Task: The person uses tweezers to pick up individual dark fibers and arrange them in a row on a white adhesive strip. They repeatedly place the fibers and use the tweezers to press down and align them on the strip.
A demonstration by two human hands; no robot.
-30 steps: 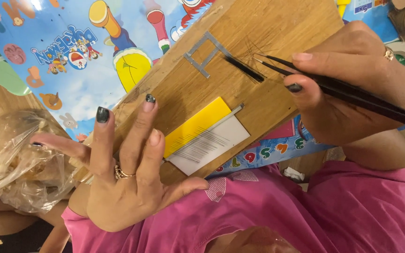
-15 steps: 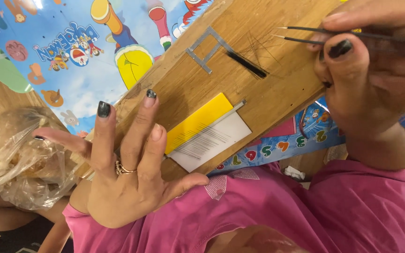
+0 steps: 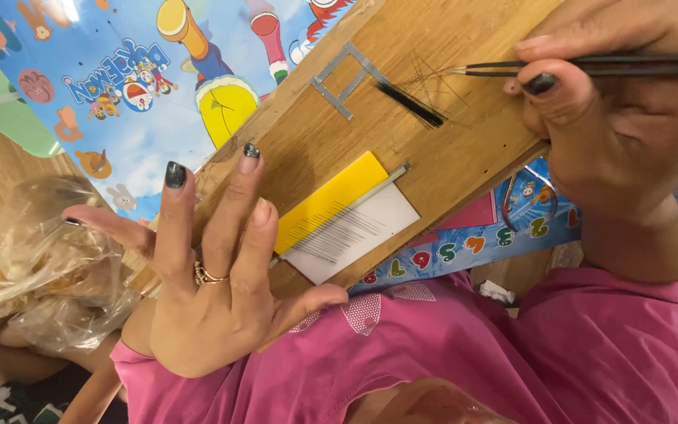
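You wear a bright pink top (image 3: 464,353) with a small paler dotted patch on it. Your left hand (image 3: 213,290) carries a gold ring (image 3: 205,275), and dark glittery polish covers several nails on both hands' fingers (image 3: 175,174).

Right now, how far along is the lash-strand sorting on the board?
Done: a row of fine strands lies on the white card beside the yellow card. In hand: the right hand pinches black tweezers, tips over loose strands; the left hand steadies the wooden board. Left: a black hair bundle lies by the metal frame.
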